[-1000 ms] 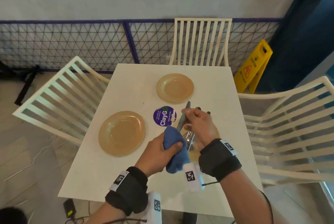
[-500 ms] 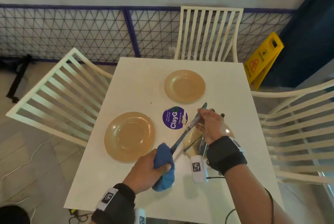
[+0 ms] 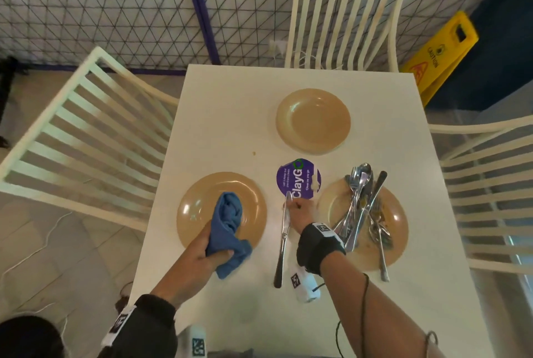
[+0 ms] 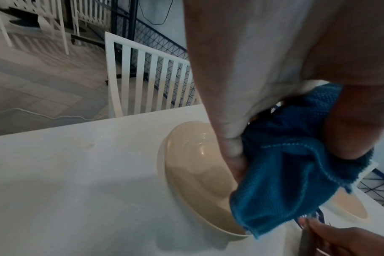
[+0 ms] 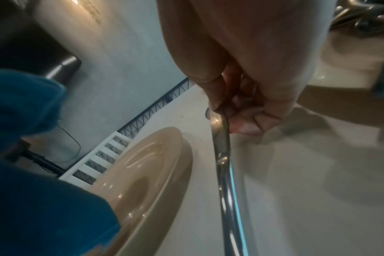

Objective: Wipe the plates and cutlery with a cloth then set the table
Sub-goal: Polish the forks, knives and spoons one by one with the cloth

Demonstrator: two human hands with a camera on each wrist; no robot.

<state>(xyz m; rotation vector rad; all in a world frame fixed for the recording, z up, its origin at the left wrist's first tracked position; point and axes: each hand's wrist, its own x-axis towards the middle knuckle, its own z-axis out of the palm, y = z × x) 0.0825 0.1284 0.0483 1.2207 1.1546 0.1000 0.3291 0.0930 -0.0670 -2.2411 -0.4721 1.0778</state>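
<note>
My left hand [image 3: 202,253] grips a bunched blue cloth [image 3: 227,225] over the near edge of the left tan plate [image 3: 196,204]; the cloth [image 4: 292,171] hangs above that plate [image 4: 193,173]. My right hand [image 3: 300,212] pinches the blade end of a table knife [image 3: 284,239], which lies on the white table [image 3: 230,115] just right of the left plate, handle toward me. In the right wrist view the thumb and fingers hold the knife [image 5: 224,155] beside the plate [image 5: 147,166]. A right plate [image 3: 395,230] carries a pile of cutlery [image 3: 360,207]. A third plate [image 3: 313,121] sits at the far side.
A purple round sticker [image 3: 298,178] lies at the table's centre. White slatted chairs stand at the left [image 3: 83,132], far side [image 3: 346,14] and right [image 3: 487,193]. A yellow caution sign [image 3: 441,54] stands on the floor at the back right, before a mesh fence [image 3: 115,11].
The knife has come out of the cloth and been lowered onto the table right of the left plate. My left hand carried the cloth leftward over that plate.
</note>
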